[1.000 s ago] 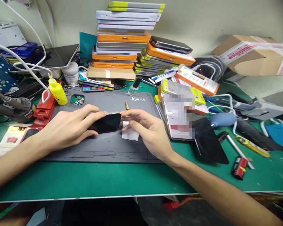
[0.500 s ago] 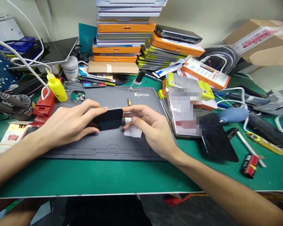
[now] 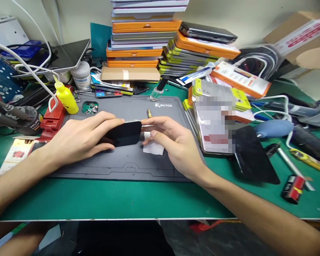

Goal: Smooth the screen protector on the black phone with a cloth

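My left hand (image 3: 89,137) is closed round the left part of a smartphone (image 3: 126,134), its fingers along the top edge and its thumb low at the front. The phone stands tilted on its long side, with its dark screen facing me. My right hand (image 3: 173,142) has its fingers apart. Its index fingertip touches the phone's upper right corner, and its thumb stays clear of the phone. Beneath the right fingers a white piece of paper or cloth (image 3: 154,147) lies on the grey work mat (image 3: 101,169). Just behind stands a small brass-coloured piece (image 3: 149,113).
A glass bottle with a black cap (image 3: 157,93) stands at the mat's back edge. To the left are a yellow squeeze bottle (image 3: 66,97) and a red holder (image 3: 53,122). Stacked orange boxes (image 3: 134,53) rise behind. On the right lie a blue air blower (image 3: 274,128) and a black sheet (image 3: 252,156).
The camera view has shifted slightly, so the scene sits a little further right. Both hands and the phone keep nearly the same pose on the mat.
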`<state>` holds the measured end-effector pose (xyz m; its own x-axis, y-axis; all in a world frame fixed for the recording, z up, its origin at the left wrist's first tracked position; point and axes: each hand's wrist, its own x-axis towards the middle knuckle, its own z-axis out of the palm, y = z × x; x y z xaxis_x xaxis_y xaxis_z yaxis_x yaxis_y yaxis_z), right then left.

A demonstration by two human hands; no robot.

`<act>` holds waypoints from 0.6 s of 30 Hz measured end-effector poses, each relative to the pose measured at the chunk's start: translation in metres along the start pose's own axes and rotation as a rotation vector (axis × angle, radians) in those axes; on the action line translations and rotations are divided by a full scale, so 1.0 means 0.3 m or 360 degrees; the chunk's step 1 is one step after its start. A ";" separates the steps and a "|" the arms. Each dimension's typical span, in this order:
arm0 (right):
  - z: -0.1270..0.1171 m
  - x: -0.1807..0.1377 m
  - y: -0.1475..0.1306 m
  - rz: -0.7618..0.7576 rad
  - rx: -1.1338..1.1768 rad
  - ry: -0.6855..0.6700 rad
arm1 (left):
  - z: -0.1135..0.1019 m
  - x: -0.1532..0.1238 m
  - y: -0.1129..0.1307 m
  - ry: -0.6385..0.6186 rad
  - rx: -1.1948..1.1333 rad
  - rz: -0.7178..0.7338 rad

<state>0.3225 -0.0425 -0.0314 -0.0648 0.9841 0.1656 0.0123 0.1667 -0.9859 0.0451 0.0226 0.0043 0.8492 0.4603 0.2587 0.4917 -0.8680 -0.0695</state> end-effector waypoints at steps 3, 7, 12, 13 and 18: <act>0.001 -0.001 -0.004 0.0009 0.0001 0.0006 | 0.002 -0.003 -0.001 -0.0003 0.0009 -0.0005; 0.002 0.000 -0.009 0.0013 -0.0012 0.0002 | 0.004 -0.003 -0.003 -0.0009 -0.0004 -0.0025; 0.003 0.001 -0.007 0.0020 -0.0005 0.0003 | 0.005 -0.001 -0.002 0.0001 0.0014 -0.0022; 0.003 0.002 -0.007 0.0021 0.0002 0.0003 | 0.004 -0.001 -0.001 0.0001 0.0015 -0.0024; 0.001 0.005 -0.006 0.0018 0.0007 -0.0001 | 0.001 0.000 0.000 -0.0002 0.0009 -0.0033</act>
<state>0.3222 -0.0414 -0.0293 -0.0655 0.9858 0.1547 0.0089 0.1556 -0.9878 0.0450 0.0227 0.0039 0.8391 0.4784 0.2590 0.5103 -0.8572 -0.0698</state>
